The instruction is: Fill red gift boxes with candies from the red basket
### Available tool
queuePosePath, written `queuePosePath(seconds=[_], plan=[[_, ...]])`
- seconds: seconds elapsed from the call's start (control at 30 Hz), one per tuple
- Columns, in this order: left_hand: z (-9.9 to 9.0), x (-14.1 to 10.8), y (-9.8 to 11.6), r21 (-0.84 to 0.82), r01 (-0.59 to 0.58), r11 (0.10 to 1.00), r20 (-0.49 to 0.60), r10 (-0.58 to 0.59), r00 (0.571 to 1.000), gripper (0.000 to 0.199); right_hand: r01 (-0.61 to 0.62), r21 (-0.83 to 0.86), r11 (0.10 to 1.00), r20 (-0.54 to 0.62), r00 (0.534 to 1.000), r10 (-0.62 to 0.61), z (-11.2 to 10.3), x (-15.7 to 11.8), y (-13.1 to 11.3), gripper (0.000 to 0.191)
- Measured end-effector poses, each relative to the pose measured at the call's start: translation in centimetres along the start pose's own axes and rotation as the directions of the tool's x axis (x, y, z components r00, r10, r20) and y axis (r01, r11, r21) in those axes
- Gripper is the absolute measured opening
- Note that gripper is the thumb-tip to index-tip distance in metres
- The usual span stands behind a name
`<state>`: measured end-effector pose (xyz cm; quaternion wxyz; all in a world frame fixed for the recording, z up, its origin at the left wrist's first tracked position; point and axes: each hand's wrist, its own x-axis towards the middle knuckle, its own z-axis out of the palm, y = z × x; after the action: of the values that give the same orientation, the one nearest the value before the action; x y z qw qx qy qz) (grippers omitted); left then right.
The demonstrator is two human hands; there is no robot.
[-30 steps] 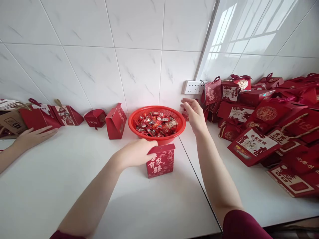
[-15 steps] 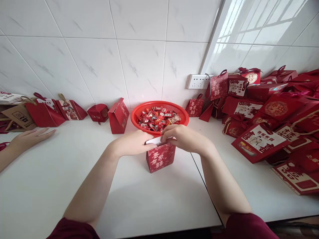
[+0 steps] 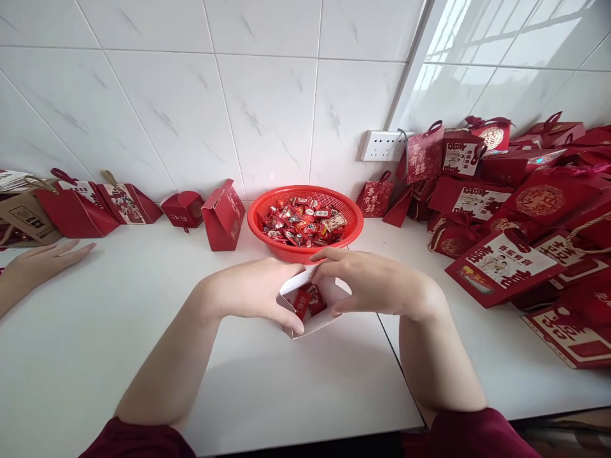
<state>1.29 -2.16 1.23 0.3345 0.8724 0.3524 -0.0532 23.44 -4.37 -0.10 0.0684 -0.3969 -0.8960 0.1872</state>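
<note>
White card lines the inside of an open folding box (image 3: 317, 323), which is tilted with its mouth toward the camera, on or just above the smooth white tabletop (image 3: 248, 394). The person's bare left hand (image 3: 255, 289) and bare right hand (image 3: 377, 280) grip it from either side. On each, the thumb is at the near edge and the fingers reach the far edge, spread wide of the thumb – whether the far fingertips press inside or outside, I cannot tell. Small red wrapped sweets (image 3: 315, 299) lie in the box.

Just behind stands a round red plastic basket (image 3: 352, 219) with perforated sides, holding many wrapped sweets. An upright red card box (image 3: 220, 219) is at its left – and a heap of red gift boxes (image 3: 510, 197) fills the right side. At far left, another person's hand (image 3: 48, 261) lies with fingers extended, slightly parted.
</note>
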Motion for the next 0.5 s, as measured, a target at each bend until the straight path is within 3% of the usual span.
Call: queuePosePath(seconds=[0.17, 0.27, 0.37, 0.5], plan=[[0.0, -0.2, 0.1, 0.003, 0.011, 1.000, -0.004, -0.011, 1.000, 0.029, 0.022, 0.034, 0.999, -0.008, 1.000, -0.022, -0.1, -0.1, 0.0, 0.013], [-0.1, -0.5, -0.7, 0.103, 0.032, 0.994, -0.107, -0.020, 0.994, 0.015, 0.044, 0.082, 0.996, -0.079, 0.996, -0.037, -0.1, -0.2, 0.2, 0.015], [-0.6, -0.6, -1.5, 0.179, 0.070, 0.981, -0.237, -0.026, 0.971, 0.028, -0.043, 0.092, 0.995, -0.161, 0.985, 0.057, 0.2, 0.1, 0.5, 0.025], [-0.7, -0.9, -0.7, 0.163, 0.042, 0.986, -0.319, 0.013, 0.948, 0.030, -0.139, 0.026, 0.990, -0.137, 0.980, 0.141, 1.0, 1.1, 1.0, 0.028]])
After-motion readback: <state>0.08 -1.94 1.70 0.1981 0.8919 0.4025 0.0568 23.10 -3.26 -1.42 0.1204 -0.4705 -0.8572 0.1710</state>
